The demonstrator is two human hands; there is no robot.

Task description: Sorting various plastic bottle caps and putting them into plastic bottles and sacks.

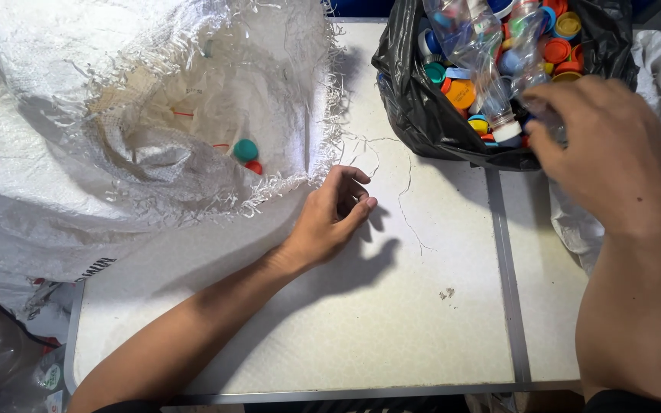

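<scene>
My left hand (332, 218) hovers over the white table (361, 321), fingers loosely curled, with nothing in it, just beside the frayed mouth of a white woven sack (116, 176). A green cap (245, 149) and a red cap (254, 166) lie inside that sack. My right hand (602, 145) reaches into a black plastic bag (415, 99) filled with several coloured bottle caps and clear plastic bottles (491, 69). Its fingers close around the end of a clear bottle at the bag's rim.
Loose white threads from the sack trail across the table middle. More clear plastic and a white bag lie at the right edge. A red-capped bottle and other plastic sit on the floor at lower left. A seam runs down the table at right.
</scene>
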